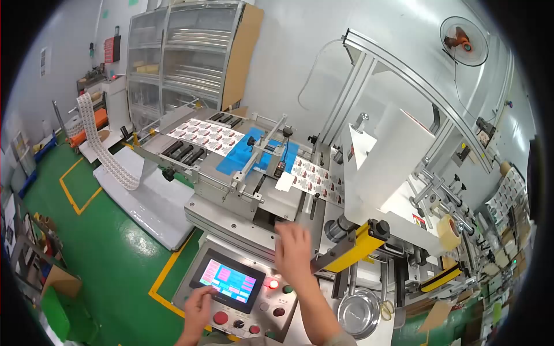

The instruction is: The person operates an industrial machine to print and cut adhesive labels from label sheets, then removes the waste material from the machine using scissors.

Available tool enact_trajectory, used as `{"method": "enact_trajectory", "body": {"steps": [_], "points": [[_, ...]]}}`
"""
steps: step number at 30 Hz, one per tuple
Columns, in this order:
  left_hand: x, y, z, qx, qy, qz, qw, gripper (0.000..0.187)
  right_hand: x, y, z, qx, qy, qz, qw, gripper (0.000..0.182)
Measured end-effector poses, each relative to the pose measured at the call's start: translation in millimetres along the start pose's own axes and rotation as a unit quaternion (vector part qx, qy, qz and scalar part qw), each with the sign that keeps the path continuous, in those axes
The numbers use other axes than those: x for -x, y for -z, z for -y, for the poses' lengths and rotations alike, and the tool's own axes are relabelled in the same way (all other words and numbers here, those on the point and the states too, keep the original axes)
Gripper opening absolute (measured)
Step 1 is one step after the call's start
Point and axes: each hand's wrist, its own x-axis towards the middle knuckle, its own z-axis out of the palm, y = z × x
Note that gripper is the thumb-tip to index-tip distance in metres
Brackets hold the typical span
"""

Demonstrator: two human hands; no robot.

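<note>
My left hand is at the lower left edge of a lit touch screen, its fingers bent together near the glass; whether a fingertip touches it cannot be told. Over the right side of the control panel my right hand is raised, fingers apart and holding nothing, above a glowing red button. Beyond the hands, a printed label web runs across the machine bed and under a blue sheet. More of the printed web shows to the right.
A large white roll and a yellow bar stand right of my right hand. Below the bar are a round metal dish and scissors. A label strip hangs at the left. A fan is on the wall.
</note>
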Motion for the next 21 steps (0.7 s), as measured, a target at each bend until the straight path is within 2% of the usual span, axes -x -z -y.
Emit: {"method": "enact_trajectory", "body": {"steps": [2, 5, 6, 8, 11, 12, 13, 16, 19, 21], "points": [[-4, 18, -11, -0.022, 0.019, -0.056, 0.998, 0.020, -42, -36, -28, 0.089, -0.067, -0.001, 0.994, 0.027], [-8, 49, 9, -0.042, -0.016, -0.118, 0.992, 0.020, -85, -84, -82, 0.185, -0.165, 0.050, 0.968, 0.031], [-9, 58, 9, -0.040, -0.014, -0.119, 0.992, 0.020, -95, -95, -96, 0.186, -0.163, 0.052, 0.967, 0.031], [-8, 74, 5, -0.082, 0.016, -0.162, 0.983, 0.019, -114, -108, -116, 0.236, -0.224, 0.055, 0.944, 0.032], [-15, 82, 7, -0.030, 0.012, -0.195, 0.980, 0.021, -138, -108, -118, 0.233, -0.307, 0.128, 0.914, 0.033], [-15, 84, -3, -0.047, 0.049, -0.184, 0.981, 0.021, -141, -112, -124, 0.235, -0.302, 0.155, 0.911, 0.032], [-16, 87, 5, -0.036, 0.020, -0.186, 0.982, 0.021, -141, -115, -127, 0.233, -0.296, 0.164, 0.912, 0.030], [-21, 86, 2, -0.049, 0.008, -0.185, 0.981, 0.021, -143, -121, -139, 0.229, -0.303, 0.189, 0.906, 0.028], [-22, 86, 4, -0.044, 0.032, -0.179, 0.982, 0.021, -135, -118, -144, 0.247, -0.231, 0.166, 0.926, 0.027], [-21, 86, 10, -0.033, 0.028, -0.175, 0.984, 0.021, -138, -116, -146, 0.271, -0.200, 0.192, 0.922, 0.028]]}}
